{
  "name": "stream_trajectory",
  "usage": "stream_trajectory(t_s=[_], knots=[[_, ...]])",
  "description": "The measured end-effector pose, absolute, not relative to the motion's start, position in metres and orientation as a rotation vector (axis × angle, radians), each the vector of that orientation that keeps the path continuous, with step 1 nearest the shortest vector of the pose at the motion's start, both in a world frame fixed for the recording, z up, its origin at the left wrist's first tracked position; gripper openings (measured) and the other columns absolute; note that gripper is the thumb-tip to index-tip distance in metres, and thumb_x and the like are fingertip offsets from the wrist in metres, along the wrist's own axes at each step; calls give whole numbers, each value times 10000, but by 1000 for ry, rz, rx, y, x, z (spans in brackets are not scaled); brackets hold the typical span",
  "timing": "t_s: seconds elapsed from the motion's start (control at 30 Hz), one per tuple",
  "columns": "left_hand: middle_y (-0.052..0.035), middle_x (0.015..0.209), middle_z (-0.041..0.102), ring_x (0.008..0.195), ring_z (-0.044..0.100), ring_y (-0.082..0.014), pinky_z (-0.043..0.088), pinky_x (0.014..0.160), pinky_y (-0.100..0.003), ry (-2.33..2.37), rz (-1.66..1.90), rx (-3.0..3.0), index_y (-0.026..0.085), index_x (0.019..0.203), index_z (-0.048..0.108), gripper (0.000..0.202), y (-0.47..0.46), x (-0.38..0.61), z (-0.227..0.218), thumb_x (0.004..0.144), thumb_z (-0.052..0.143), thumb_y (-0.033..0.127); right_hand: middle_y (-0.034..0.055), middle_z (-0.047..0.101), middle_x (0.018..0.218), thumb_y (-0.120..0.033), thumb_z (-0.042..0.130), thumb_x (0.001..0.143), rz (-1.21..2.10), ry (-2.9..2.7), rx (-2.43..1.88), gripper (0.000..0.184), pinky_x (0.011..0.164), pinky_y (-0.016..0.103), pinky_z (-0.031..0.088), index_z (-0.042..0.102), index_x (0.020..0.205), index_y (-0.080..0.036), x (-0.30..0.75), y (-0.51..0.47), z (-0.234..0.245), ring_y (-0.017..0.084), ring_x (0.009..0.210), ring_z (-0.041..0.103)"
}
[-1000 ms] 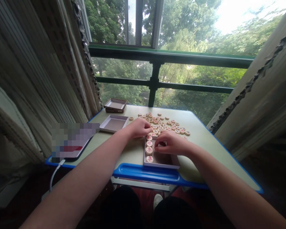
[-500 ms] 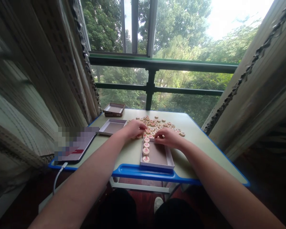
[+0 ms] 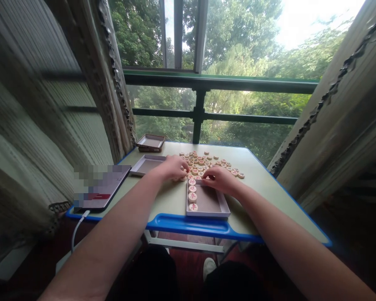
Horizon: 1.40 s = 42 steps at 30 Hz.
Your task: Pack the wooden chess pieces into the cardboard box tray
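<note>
Reaching over the counter, the left hand curls beside the loose pile of round game pieces, and the right hand bends over the far edge of the open box. Whether either grip holds a piece, I cannot tell. Four red-marked discs line the box's left side.

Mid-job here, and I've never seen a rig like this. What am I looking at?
No machine: these are a person's bare left hand and right hand, seen from one head-worn camera looking forward and down. On the table lie loose round discs bearing characters. A shallow tray by the near edge has red-marked discs lined along its left side; a second tray and a flat device are off to the left. Both hands are curled, but whether either holds a disc, I cannot tell.
</note>
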<state>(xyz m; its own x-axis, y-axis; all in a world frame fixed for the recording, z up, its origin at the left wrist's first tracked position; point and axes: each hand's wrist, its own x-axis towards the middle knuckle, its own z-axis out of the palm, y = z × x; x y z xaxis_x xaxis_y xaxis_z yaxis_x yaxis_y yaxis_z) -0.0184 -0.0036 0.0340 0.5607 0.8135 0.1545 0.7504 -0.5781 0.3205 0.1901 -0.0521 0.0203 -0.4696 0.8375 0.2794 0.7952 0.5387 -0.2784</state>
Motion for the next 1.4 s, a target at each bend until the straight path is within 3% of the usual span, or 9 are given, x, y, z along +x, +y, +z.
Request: stream_trajectory(t_s=[0.13,0.43,0.63,0.83,0.97,1.1,1.23,1.4], knots=[[-51,930,682,938,568,-234,352,891,-364,1348,363,2613,225,852,725,239,-4,-18,33,704,583,347,20,612,650,-266,601,751,128,-2398,-1320,123,619,236,358,691,732,-183,189,-52,20,134,652,503],[-68,901,677,942,556,-254,401,814,-329,1419,451,2623,222,902,715,317,2,-15,23,693,570,412,14,595,629,-252,605,746,129,-2404,-1313,113,601,227,346,689,733,-177,189,-53,21,122,623,488],[-45,783,681,779,596,-200,435,713,-275,1415,493,2510,210,782,719,229,7,-14,18,645,612,359,12,589,627,-250,609,744,122,-2408,-1309,107,586,226,336,686,728,-178,189,-53,22,121,620,482],[-27,809,688,695,603,-154,442,610,-233,1363,529,2361,185,821,685,229,5,-12,17,626,621,288,15,590,623,-243,598,758,93,-2428,-1277,111,610,237,342,681,725,-177,190,-52,20,129,638,479],[-34,863,685,705,598,-161,439,613,-246,1366,562,2360,180,915,673,336,6,-12,16,612,642,322,17,619,672,-272,567,787,141,-2430,-1215,149,700,274,356,688,777,-186,190,-55,25,143,688,487],[-29,840,688,729,596,-172,431,630,-254,1397,542,2348,182,878,698,306,6,-12,18,617,640,330,25,634,741,-267,548,800,130,-2384,-1182,160,780,317,348,689,802,-192,189,-58,29,158,746,487],[-30,785,695,715,599,-166,435,633,-247,1372,573,2286,176,817,718,266,5,-11,20,629,645,350,26,627,743,-252,556,792,117,-2360,-1178,141,793,329,360,684,786,-193,190,-55,25,167,768,492],[-72,852,707,786,608,-190,453,688,-271,1194,769,2142,142,866,722,360,-5,-8,31,629,676,409,49,608,779,-252,603,763,-36,-2262,-1150,101,777,337,401,658,815,-186,193,-49,19,181,773,509]])
